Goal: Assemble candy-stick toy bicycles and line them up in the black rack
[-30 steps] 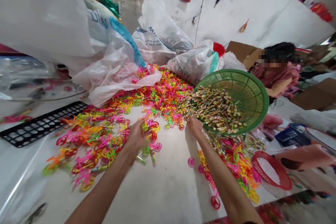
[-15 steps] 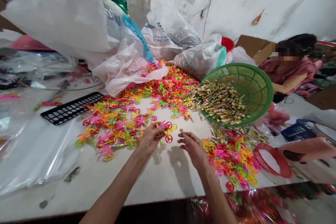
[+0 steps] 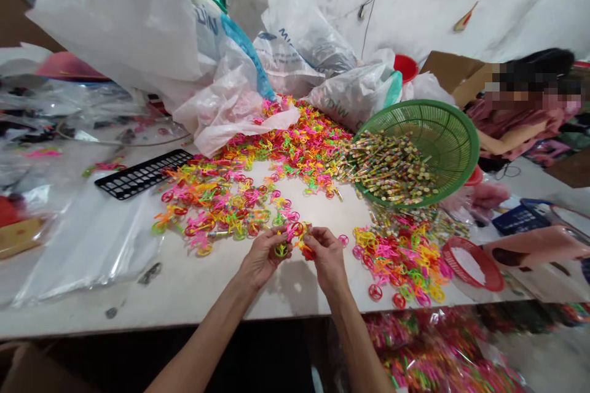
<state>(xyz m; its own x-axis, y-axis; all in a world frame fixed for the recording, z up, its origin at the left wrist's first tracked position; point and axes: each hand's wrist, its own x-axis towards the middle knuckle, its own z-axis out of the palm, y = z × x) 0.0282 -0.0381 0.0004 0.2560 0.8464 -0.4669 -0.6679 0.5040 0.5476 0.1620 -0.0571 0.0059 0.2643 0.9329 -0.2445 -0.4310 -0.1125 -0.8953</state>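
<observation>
In the head view, my left hand (image 3: pixel 262 259) is closed around several small plastic wheeled toys (image 3: pixel 293 231) in pink, red and green. My right hand (image 3: pixel 328 256) meets it from the other side, thumb and fingers pinched on a red and yellow wheeled toy (image 3: pixel 306 250). Both hands are just above the white table (image 3: pixel 193 295), fingertips almost touching; the fingers partly hide the pieces. Left of my hands is a loose spread of wheeled toys (image 3: pixel 216 209), some with a slim patterned tube. A second pile of wheeled toys (image 3: pixel 401 264) lies to the right.
A green basket (image 3: pixel 454 135) tilts at the back right, spilling patterned tubes (image 3: pixel 391 166). Stuffed plastic sacks (image 3: pixel 350 95) stand behind. A black slotted tray (image 3: pixel 138 175) and clear plastic bags (image 3: pixel 92 258) lie left. A red basket (image 3: pixel 488 267) is at right. Another person (image 3: pixel 520 116) sits beyond.
My right hand has moved left to my left hand and now pinches a red and yellow wheeled toy; before, it held a small tube-like piece apart. The camera view has shifted slightly.
</observation>
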